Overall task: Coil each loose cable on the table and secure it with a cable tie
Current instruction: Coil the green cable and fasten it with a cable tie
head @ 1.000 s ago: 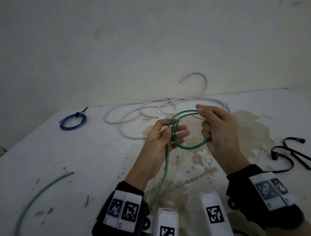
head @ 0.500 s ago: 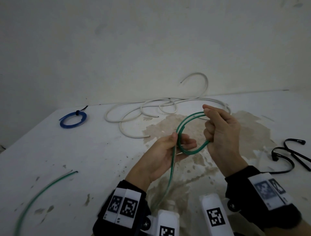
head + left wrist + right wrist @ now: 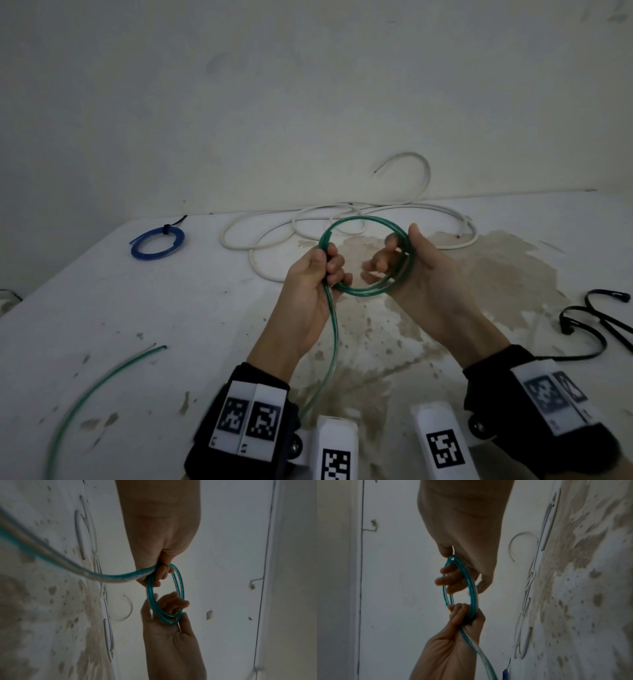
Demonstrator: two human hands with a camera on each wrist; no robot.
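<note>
1. A white table (image 3: 102, 325) with brown stains stood against a pale wall (image 3: 308, 85).
2. Both hands were raised above the table, close together, with a round coil of green cable (image 3: 363, 291) held between them.
3. The left hand (image 3: 308, 294) gripped the coil's left side, its fingers curled tight around the strands.
4. The right hand (image 3: 421, 277) held the coil's right side, thumb on the outside and fingers loosely bent through the loop.
5. The coil showed about two turns in the wrist views; its loose tail ran down from the left hand toward the person, and a green end lay curved on the table at the near left.
6. A tangled white cable (image 3: 274, 236) lay uncoiled at the back by the wall.
7. A small blue coil (image 3: 157, 243), bound with a black tie, sat at the far left.
8. A black cable (image 3: 596, 318) lay loose at the right edge.
</note>
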